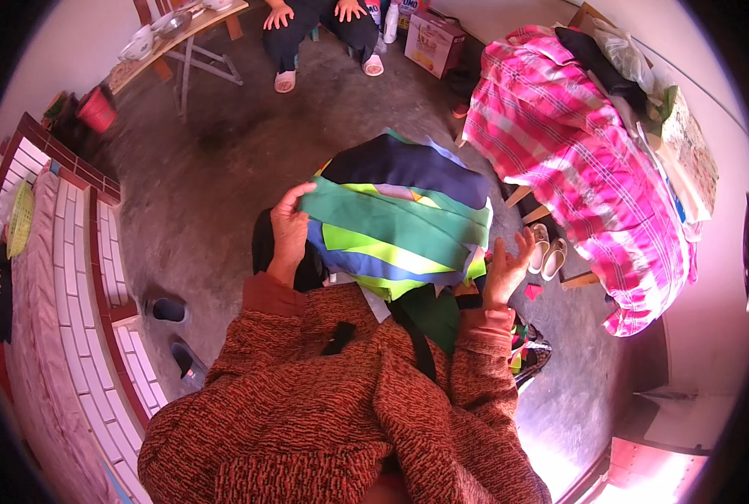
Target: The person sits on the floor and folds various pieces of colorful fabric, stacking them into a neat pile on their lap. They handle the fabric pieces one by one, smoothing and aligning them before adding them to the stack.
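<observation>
Across my lap lies a pile of colored cloth pieces in lime green, blue, navy and purple. On top stretches a wide green cloth strip, running left to right. My left hand pinches the strip's left end between thumb and fingers. At the pile's right side, my right hand is raised with its fingers apart, holding nothing and just off the cloth. A navy cloth piece covers the pile's far side. A dark green piece hangs near my right wrist.
A pink plaid cloth drapes over furniture at the right, with white shoes beside it. Scraps fill a bag by my right forearm. Dark slippers lie left, near a brick-edged platform. Another person sits ahead.
</observation>
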{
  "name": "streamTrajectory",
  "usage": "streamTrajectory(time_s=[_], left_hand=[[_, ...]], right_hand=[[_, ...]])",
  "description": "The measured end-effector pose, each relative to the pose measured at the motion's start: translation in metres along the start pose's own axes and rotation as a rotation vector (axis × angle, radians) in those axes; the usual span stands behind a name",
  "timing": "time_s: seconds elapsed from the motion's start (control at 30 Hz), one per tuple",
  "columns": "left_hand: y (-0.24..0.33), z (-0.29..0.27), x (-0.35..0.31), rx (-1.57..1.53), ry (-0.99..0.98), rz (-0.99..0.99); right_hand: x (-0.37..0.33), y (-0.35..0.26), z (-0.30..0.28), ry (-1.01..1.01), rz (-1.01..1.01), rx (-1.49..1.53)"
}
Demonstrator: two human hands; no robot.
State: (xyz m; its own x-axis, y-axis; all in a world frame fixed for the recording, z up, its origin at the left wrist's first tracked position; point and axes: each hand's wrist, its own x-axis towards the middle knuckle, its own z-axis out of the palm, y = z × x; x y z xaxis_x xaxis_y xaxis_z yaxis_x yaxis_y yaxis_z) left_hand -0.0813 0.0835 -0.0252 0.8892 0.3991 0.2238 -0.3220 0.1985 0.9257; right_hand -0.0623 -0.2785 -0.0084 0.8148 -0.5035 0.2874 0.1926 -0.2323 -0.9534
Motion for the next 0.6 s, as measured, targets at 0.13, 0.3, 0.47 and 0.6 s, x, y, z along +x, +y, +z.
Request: streamTrajectory(time_s=[0.13,0.3,0.47,0.6], left_hand=[[0.005,0.009,0.001,0.044,0.092,0.089],[0.0,0.003,0.002,0.223,0.075,0.188],[0.007,0.005,-0.002,0.455,0.113,0.288],[0.012,0.002,-0.005,0.746,0.106,0.445]], right_hand=[[-0.013,-0.013,-0.001,-0.217,-0.326,-0.478],[-0.034,-0.022,0.013,-0.408,-0.259,-0.573],[-0.026,-0.013,0.007,-0.504,0.041,-0.154],[-0.015,-0.031,0.003,-0.472,0.292,0.414]])
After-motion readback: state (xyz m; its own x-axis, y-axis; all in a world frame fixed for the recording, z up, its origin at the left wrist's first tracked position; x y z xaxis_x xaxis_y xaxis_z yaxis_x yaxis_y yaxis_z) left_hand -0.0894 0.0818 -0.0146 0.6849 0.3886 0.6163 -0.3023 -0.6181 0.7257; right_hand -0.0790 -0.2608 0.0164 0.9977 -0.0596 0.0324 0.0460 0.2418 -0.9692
